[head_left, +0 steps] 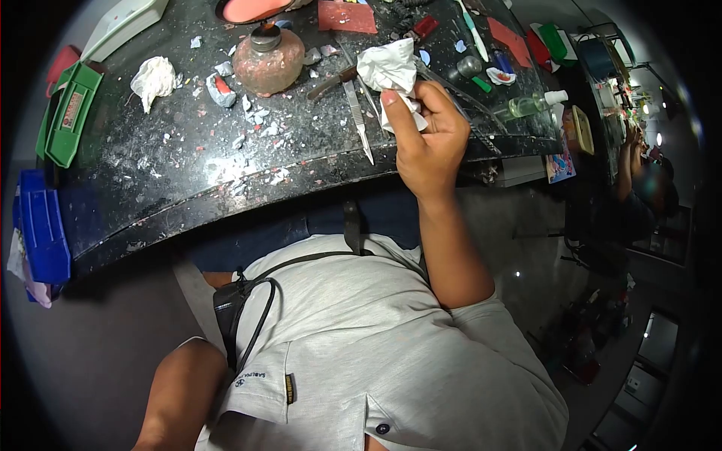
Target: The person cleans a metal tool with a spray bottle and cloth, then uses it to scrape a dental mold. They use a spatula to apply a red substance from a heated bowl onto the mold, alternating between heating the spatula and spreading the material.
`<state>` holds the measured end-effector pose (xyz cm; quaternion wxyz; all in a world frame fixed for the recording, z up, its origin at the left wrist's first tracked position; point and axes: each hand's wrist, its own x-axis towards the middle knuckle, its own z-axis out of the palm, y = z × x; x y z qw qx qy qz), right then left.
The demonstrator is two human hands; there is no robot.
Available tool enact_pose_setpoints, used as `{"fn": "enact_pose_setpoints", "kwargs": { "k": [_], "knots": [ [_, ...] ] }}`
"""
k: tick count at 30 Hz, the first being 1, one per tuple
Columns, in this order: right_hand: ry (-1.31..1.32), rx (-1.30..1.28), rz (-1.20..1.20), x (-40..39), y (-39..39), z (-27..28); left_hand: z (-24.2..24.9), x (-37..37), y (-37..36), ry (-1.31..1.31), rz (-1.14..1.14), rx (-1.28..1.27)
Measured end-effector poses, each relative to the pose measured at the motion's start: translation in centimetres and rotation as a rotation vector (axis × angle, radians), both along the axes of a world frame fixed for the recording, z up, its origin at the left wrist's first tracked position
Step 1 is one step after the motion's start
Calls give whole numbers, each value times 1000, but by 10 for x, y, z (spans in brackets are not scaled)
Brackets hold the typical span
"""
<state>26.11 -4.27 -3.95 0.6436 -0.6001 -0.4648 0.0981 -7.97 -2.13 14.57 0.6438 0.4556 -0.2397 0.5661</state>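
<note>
My right hand (pixel 435 146) is raised over the bench's front edge, its thumb and fingers pinching a crumpled white tissue (pixel 387 66). Just left of the tissue lies a scalpel (pixel 356 113), its blade pointing toward the bench edge. A wooden-handled knife (pixel 331 83) rests beside it, partly hidden by the tissue. Farther left stands a round glass spirit lamp (pixel 269 66) with pinkish smears. My left forearm (pixel 180 395) runs out at the bottom left, so my left hand is outside the picture.
White and red scraps litter the black bench (pixel 301 154). Another wad of tissue (pixel 154 81), a green box (pixel 71 113) and a blue box (pixel 43 225) are at left. A toothbrush (pixel 474 30), red sheet (pixel 509 41) and clear bottle (pixel 530 105) lie right. Another person (pixel 639 195) sits beyond.
</note>
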Motion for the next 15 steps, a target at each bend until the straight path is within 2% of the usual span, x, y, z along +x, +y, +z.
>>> {"fn": "enact_pose_setpoints", "kwargs": {
  "k": [7,10,13,15],
  "knots": [
    [6,34,-2,0,1,0,-3,-3,3,-14,45,25],
    [-76,-29,14,2,-2,0,-3,-5,2,-21,49,9],
    [-19,20,3,0,1,-1,-3,-9,3,38,15,29],
    [19,28,7,-1,2,-1,-7,2,5,-44,7,32]
  ]
}}
